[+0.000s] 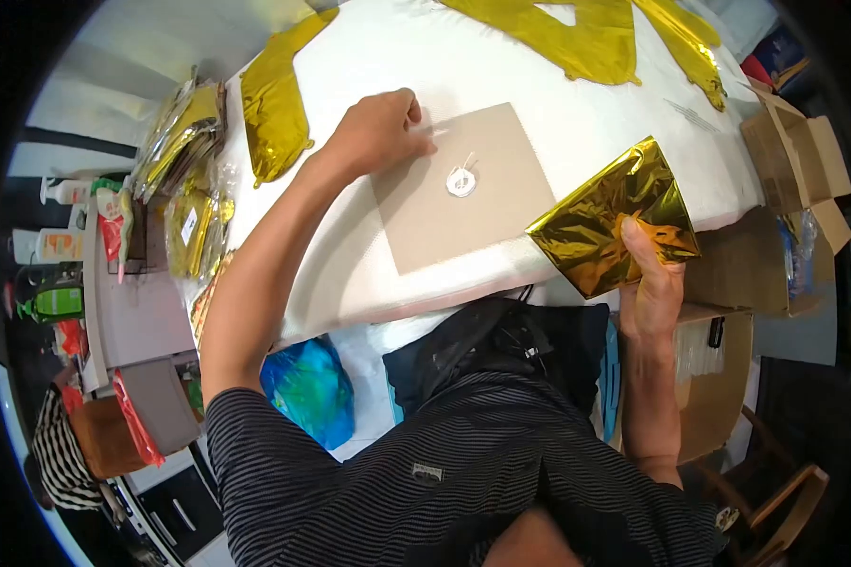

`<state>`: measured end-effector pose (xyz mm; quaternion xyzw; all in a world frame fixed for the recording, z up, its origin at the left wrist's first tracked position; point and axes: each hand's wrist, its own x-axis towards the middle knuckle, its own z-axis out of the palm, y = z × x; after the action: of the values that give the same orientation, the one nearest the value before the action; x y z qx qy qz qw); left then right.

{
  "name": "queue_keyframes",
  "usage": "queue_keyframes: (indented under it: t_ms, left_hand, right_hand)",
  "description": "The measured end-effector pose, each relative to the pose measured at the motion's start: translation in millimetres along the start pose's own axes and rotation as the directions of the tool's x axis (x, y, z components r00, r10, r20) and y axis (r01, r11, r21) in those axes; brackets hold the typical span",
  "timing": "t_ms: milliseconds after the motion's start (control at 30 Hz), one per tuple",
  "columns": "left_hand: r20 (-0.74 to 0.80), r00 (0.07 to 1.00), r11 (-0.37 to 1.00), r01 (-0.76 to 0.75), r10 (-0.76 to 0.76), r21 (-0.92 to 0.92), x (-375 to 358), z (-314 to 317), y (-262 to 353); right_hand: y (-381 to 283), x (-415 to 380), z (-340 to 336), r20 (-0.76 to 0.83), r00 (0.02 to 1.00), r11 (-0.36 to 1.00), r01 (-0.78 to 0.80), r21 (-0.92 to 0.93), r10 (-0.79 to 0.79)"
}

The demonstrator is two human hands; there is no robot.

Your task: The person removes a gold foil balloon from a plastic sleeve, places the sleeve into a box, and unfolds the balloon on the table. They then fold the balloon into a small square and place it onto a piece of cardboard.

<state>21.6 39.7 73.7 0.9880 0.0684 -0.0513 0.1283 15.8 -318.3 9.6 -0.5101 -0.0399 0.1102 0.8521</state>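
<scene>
My right hand (648,269) grips a folded gold foil balloon (619,213) at its lower edge, thumb lying on top, in front of the table's near edge. Over the upper left corner of a square of cardboard (463,222) is my left hand (383,132). Its fingers are half curled, the thumb stands apart from them, and nothing shows in its grasp. On the middle of the cardboard lies a small white coil (461,181) with a thin loose end.
Flat gold foil balloons (274,104) lie along the far side of the white-covered table (350,274). Plastic-wrapped gold packets (184,142) are stacked at the left edge. Cardboard boxes (790,161) stand on the right. A blue bag (307,392) is below the table.
</scene>
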Motion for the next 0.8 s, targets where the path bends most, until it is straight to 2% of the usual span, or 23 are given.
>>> queue_keyframes:
  t_ms: [67, 133, 267, 333, 400, 467, 500, 533, 600, 633, 667, 733, 800]
  left_hand:
    - [0.076, 0.995, 0.997, 0.061, -0.056, -0.055, -15, 0, 13]
    - [0.059, 0.996, 0.998, 0.066, -0.065, -0.024, -32, 2, 31]
    - [0.117, 0.985, 0.985, 0.135, -0.123, -0.103, -60, 9, 56]
    - [0.104, 0.985, 0.97, 0.154, -0.136, -0.19, -69, 15, 59]
    - [0.076, 0.989, 0.972, 0.142, -0.13, -0.185, -72, 20, 59]
    - [0.041, 0.992, 0.976, 0.128, -0.123, -0.174, -74, 21, 58]
    - [0.038, 0.991, 0.97, 0.132, -0.127, -0.206, -75, 22, 56]
    - [0.034, 0.991, 0.962, 0.135, -0.131, -0.237, -74, 23, 55]
    - [0.039, 0.991, 0.959, 0.131, -0.125, -0.251, -74, 25, 52]
    - [0.047, 0.991, 0.955, 0.136, -0.128, -0.265, -74, 26, 50]
    - [0.046, 0.992, 0.956, 0.126, -0.118, -0.264, -75, 27, 48]
    - [0.086, 0.986, 0.925, 0.166, -0.145, -0.341, -76, 29, 44]
    - [0.113, 0.985, 0.907, 0.167, -0.133, -0.387, -74, 32, 38]
  right_hand:
    - [-3, -2, -2, -0.022, 1.0, 1.0, 0.008, -0.013, -0.008]
    - [-7, -1, -5, -0.027, 0.999, 0.998, -0.038, -0.056, 0.036]
    - [-16, -1, 6, -0.055, 0.997, 0.993, -0.06, -0.098, 0.054]
    - [-20, -2, 14, -0.026, 0.994, 0.984, -0.111, -0.139, 0.109]
    - [-23, 1, 28, -0.028, 0.992, 0.975, -0.129, -0.183, 0.126]
    - [-23, 9, 40, 0.113, 0.98, 0.938, -0.119, -0.326, 0.164]
    - [-24, 11, 51, 0.189, 0.966, 0.949, -0.118, -0.291, 0.177]
    - [-21, 13, 58, 0.184, 0.968, 0.95, -0.11, -0.291, 0.169]
    - [-17, 19, 69, 0.225, 0.927, 0.879, -0.178, -0.442, 0.301]
    - [-9, 25, 70, 0.167, 0.914, 0.83, -0.244, -0.501, 0.369]
    - [-4, 27, 70, 0.161, 0.918, 0.832, -0.241, -0.499, 0.362]
    - [0, 30, 71, 0.138, 0.878, 0.767, -0.312, -0.56, 0.458]
    - [0, 31, 69, 0.135, 0.869, 0.725, -0.302, -0.619, 0.477]
